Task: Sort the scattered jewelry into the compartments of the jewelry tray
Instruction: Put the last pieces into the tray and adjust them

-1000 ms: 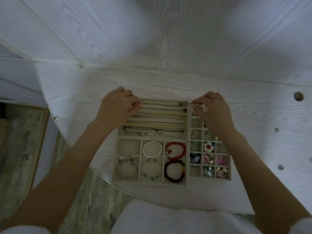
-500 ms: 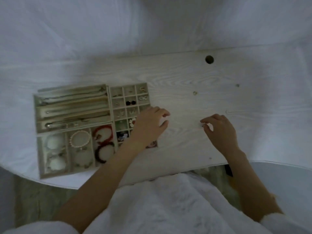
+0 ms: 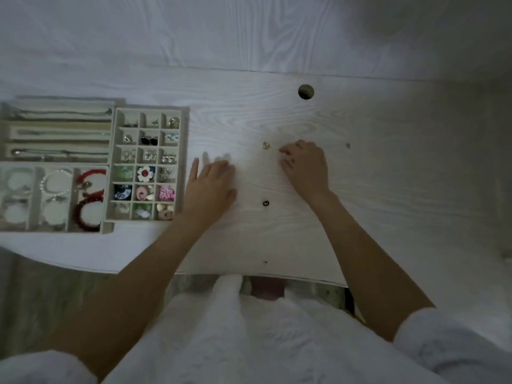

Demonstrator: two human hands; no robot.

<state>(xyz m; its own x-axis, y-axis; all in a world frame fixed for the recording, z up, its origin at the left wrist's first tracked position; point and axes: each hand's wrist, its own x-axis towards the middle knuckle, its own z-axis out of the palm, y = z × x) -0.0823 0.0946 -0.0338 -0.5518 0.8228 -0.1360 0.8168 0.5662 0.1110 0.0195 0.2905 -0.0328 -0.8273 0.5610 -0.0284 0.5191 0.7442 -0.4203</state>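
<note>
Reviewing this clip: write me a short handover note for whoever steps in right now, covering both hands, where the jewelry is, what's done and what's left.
Left hand: open, fingers spread flat on the white table just right of the jewelry tray; holds nothing.
Right hand: fingers curled, fingertips close to a small gold piece; whether it pinches anything cannot be told.
Done: the tray's small compartments hold earrings and charms, the long slots necklaces, the large ones bracelets.
Left: the gold piece, a dark round piece near the table's front, and a small piece further right all lie loose on the table.
</note>
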